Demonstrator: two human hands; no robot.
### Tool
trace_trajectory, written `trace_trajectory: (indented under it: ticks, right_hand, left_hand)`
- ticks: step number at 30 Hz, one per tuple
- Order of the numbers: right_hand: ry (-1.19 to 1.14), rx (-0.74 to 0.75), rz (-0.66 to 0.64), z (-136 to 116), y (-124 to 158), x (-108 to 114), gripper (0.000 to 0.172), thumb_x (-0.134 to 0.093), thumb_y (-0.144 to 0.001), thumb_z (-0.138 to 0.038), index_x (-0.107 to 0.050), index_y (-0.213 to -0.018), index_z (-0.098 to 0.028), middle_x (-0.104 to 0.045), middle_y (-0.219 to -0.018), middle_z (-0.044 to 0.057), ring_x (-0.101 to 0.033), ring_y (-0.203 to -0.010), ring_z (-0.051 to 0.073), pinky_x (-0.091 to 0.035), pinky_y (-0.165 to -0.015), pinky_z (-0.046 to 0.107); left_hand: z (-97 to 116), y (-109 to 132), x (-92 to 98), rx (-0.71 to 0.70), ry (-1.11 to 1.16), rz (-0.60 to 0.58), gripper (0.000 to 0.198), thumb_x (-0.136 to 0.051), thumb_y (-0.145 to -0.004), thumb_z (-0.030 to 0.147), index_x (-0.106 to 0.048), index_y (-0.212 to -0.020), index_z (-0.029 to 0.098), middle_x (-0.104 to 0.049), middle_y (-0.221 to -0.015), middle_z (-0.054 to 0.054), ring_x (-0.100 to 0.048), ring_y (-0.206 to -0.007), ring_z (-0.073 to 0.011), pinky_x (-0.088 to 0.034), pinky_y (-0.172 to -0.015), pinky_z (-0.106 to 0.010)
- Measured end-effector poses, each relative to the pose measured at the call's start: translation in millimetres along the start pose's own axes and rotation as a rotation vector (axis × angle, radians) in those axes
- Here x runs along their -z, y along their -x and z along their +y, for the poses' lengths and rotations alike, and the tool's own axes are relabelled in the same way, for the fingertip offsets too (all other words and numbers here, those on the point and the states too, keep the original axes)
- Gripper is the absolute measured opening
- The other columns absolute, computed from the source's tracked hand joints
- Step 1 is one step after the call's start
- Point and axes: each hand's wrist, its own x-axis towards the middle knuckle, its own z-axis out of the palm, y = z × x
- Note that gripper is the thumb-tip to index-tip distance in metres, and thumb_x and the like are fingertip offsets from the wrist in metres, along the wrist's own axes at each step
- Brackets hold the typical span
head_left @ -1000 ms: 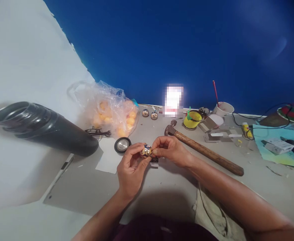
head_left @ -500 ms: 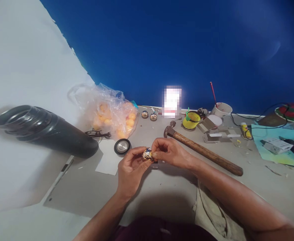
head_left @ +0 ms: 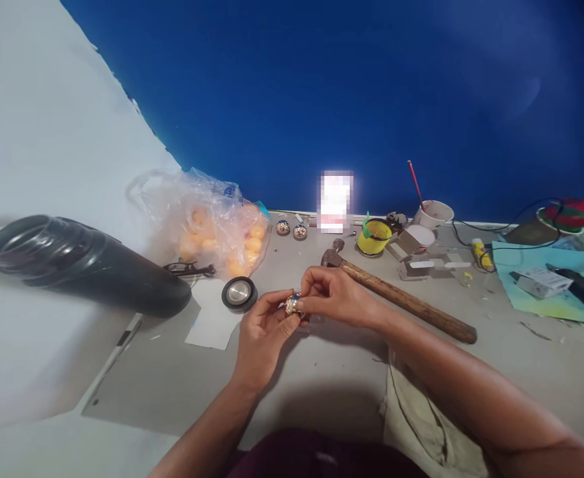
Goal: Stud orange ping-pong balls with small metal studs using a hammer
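My left hand is closed round a small shiny ball with mirror-like, patchy facets, held above the table. My right hand meets the ball from the right, its thumb lying on the top and its other fingers curled in. Whether a small piece sits under that thumb is hidden. Two similar patchy balls, one ball and a second ball, rest near the wall. Just left of my hands is a round black-rimmed lid with a metal centre, partly over a white paper.
A hammer lies right of my hands. Plastic bags with orange balls, a dark cylinder and eyeglasses are left. A bright blurred screen, a yellow cup and a white cup stand along the wall.
My right thumb has shifted left, farther over the ball's top. My left hand keeps its hold. The whole scene sits slightly farther left as the camera turned.
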Motion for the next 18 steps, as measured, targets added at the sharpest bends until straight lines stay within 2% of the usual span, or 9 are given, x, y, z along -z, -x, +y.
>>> trace_trajectory:
  ticks: [4, 8, 12, 15, 18]
  right_hand:
    - [0.1, -0.012, 0.026, -0.5, 0.0, -1.0, 0.03, -0.081, -0.076, -0.041, -0.06, -0.073, -0.02, -0.065, -0.059, -0.003, -0.056, -0.054, 0.011, -0.036, -0.049, 0.022]
    - [0.143, 0.057, 0.007, 1.1, -2.6, 9.0, 0.033, -0.073, -0.083, -0.049, -0.063, -0.076, -0.019, -0.062, -0.059, -0.003, -0.052, -0.055, 0.011, -0.035, -0.05, 0.022]
    - [0.287, 0.071, -0.007, -3.4, -2.8, 18.1, 0.03, -0.067, -0.088, -0.046, -0.063, -0.077, -0.019, -0.061, -0.062, -0.002, -0.051, -0.057, 0.011, -0.035, -0.052, 0.023]
    - [0.589, 0.058, 0.021, -10.9, -1.1, 28.6, 0.022, -0.063, -0.09, -0.037, -0.063, -0.078, -0.019, -0.066, -0.069, 0.0, -0.054, -0.062, 0.013, -0.035, -0.057, 0.025]
    - [1.111, -0.066, 0.132, -17.3, 0.4, 45.7, 0.019, -0.059, -0.092, -0.036, -0.066, -0.085, -0.019, -0.073, -0.084, 0.007, -0.061, -0.074, 0.019, -0.034, -0.06, 0.028]
  left_hand:
    - [0.0, 1.0, -0.5, 0.027, -0.026, 0.003, 0.034, -0.087, -0.073, 0.022, -0.072, -0.104, 0.018, -0.076, -0.091, -0.002, -0.074, -0.077, -0.0161, -0.062, -0.073, -0.029]
    - [2.5, -0.9, -2.2, 0.114, 0.04, -0.055, 0.038, -0.085, -0.075, 0.027, -0.071, -0.109, 0.018, -0.076, -0.09, -0.004, -0.075, -0.08, -0.0198, -0.061, -0.072, -0.031]
    - [5.2, -1.6, -2.0, 0.167, 0.101, -0.056, 0.036, -0.083, -0.076, 0.028, -0.07, -0.107, 0.018, -0.075, -0.09, -0.005, -0.073, -0.077, -0.0198, -0.058, -0.069, -0.031]
    - [5.7, -1.4, 0.0, 0.184, 0.088, -0.017, 0.03, -0.08, -0.075, 0.025, -0.069, -0.101, 0.017, -0.076, -0.093, -0.008, -0.071, -0.069, -0.0177, -0.053, -0.06, -0.028]
    - [5.5, -1.4, 3.0, 0.182, 0.052, -0.005, 0.024, -0.075, -0.074, 0.024, -0.069, -0.095, 0.015, -0.077, -0.093, -0.01, -0.067, -0.063, -0.0153, -0.048, -0.054, -0.025]
